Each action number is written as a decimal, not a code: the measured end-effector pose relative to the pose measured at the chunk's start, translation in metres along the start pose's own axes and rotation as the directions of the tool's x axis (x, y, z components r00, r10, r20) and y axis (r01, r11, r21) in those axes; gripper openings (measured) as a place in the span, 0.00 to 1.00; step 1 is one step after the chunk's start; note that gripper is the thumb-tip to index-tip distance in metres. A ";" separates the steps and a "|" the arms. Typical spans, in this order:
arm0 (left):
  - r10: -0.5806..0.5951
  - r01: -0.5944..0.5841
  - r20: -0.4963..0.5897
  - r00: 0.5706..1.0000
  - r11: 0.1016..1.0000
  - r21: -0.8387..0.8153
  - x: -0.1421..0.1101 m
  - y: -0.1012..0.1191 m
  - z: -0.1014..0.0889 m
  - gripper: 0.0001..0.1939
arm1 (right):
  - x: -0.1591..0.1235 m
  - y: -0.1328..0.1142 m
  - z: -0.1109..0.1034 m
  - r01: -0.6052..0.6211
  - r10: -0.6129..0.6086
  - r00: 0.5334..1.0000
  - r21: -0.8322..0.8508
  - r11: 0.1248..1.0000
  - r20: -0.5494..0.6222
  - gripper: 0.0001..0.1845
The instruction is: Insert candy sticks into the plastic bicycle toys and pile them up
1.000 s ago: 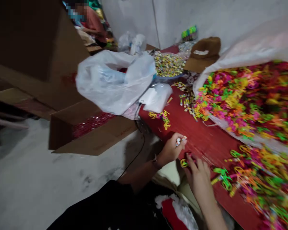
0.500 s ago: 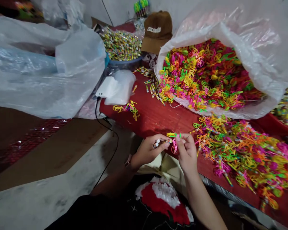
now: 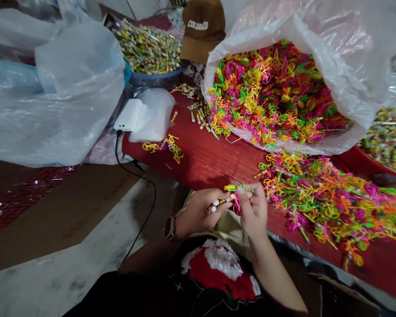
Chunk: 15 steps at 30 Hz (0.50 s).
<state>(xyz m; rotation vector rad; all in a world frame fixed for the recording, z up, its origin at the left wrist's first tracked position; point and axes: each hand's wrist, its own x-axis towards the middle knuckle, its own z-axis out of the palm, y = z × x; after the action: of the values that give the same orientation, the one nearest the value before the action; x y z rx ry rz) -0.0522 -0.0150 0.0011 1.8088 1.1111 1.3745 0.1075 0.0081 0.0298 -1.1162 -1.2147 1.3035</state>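
My left hand (image 3: 198,212) is shut on a thin wrapped stick (image 3: 221,202) with a white tip. My right hand (image 3: 254,209) pinches a neon plastic piece (image 3: 236,202), pink and yellow-green, right at the stick's far end. The fingers hide part of that piece, so its exact shape and how it meets the stick cannot be seen. Just right of my right hand lies a loose pile of similar neon pieces with sticks (image 3: 330,202) on the red table (image 3: 211,165).
A clear bag (image 3: 270,90) brims with neon pieces. A blue basin (image 3: 153,80) holds wrapped sticks. Nearby are a brown cap (image 3: 202,31), a white power bank (image 3: 128,115) with black cable (image 3: 118,152), and a large plastic bag (image 3: 62,97). A cardboard box (image 3: 53,207) stands left.
My right hand has gone from the table surface up to my left hand and now pinches a neon piece at the stick. The view has swung from the room's far side down onto the table.
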 end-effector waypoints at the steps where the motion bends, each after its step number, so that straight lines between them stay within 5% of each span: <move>1: -0.004 0.005 0.030 1.000 1.000 -0.019 -0.001 0.002 -0.001 0.02 | -0.002 0.000 0.000 -0.005 0.005 1.000 0.001 1.000 0.005 0.18; 6: -0.127 0.136 0.113 0.985 0.988 -0.071 -0.004 0.002 0.001 0.05 | -0.001 0.002 -0.005 -0.023 0.024 0.999 -0.050 0.998 0.027 0.17; 9: -0.216 0.230 0.168 0.962 0.971 -0.070 -0.003 -0.012 0.010 0.08 | 0.024 0.001 -0.026 0.030 -0.014 0.998 -0.315 0.949 0.054 0.16; 11: -0.259 0.272 0.169 0.951 0.961 -0.058 -0.002 -0.026 0.016 0.11 | 0.047 -0.006 -0.049 0.103 -0.062 0.994 -0.616 0.781 0.088 0.15; 15: -0.337 0.338 0.030 0.941 0.940 -0.052 0.001 -0.053 0.021 0.12 | 0.083 -0.027 -0.087 0.151 -0.006 0.988 -0.973 0.176 0.153 0.14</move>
<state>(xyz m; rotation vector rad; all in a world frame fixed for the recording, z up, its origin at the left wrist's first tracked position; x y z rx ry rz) -0.0452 0.0107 -0.0493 1.5023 1.2884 1.1671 0.1894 0.0977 0.0508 -1.8313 -2.3266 0.2721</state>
